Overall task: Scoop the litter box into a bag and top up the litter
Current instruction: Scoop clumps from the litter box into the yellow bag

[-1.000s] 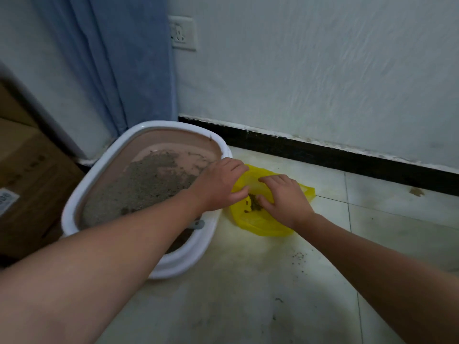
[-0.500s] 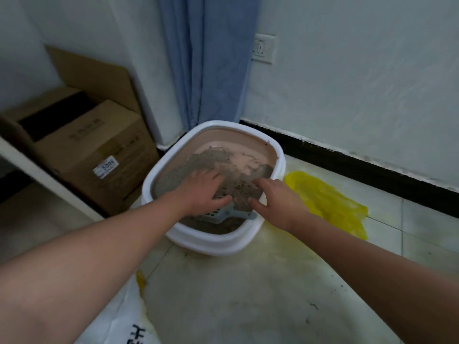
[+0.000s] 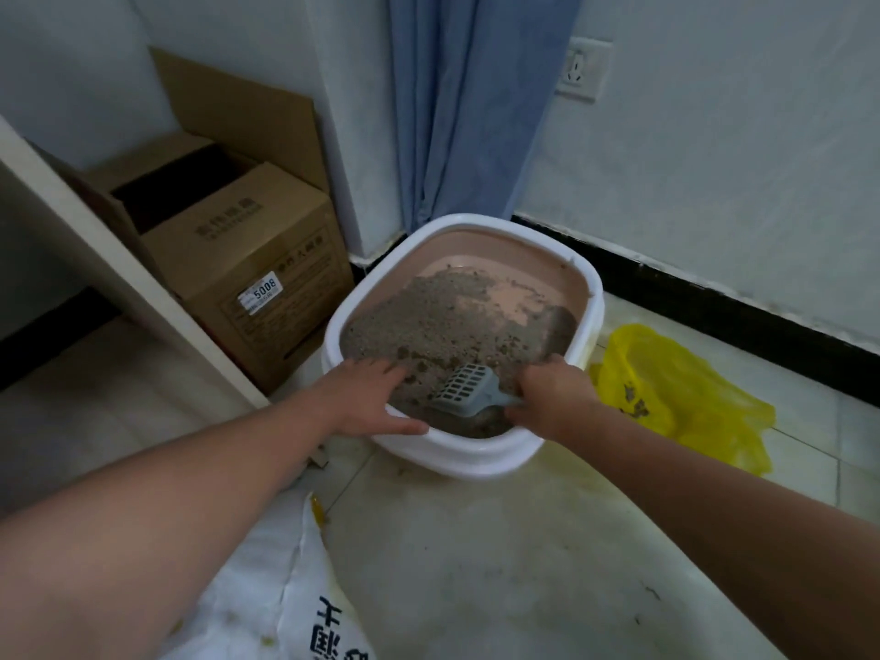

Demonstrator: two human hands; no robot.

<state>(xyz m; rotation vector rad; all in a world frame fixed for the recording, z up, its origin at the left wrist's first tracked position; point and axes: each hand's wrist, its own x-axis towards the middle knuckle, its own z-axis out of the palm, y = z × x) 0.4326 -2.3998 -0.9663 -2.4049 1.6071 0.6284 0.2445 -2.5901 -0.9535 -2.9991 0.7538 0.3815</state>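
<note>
A white litter box (image 3: 481, 452) with a pink inner wall stands on the floor in the corner, holding grey litter (image 3: 428, 321) that leaves part of the pink bottom bare. A grey slotted scoop (image 3: 464, 388) lies over the litter at the near side. My right hand (image 3: 552, 397) grips the scoop's handle. My left hand (image 3: 371, 397) rests with spread fingers on the near left rim. A yellow plastic bag (image 3: 690, 388) lies open on the floor to the right of the box, with some dark clumps inside.
A cardboard box (image 3: 247, 269) stands left of the litter box, beside a white shelf edge (image 3: 119, 269). A blue curtain (image 3: 476, 102) hangs behind. A white printed sack (image 3: 295, 607) lies on the tiled floor at the bottom. A wall socket (image 3: 583, 69) sits above.
Both hands left the yellow bag and moved to the litter box. My right hand took hold of the scoop handle and my left hand settled on the rim. My view swung left.
</note>
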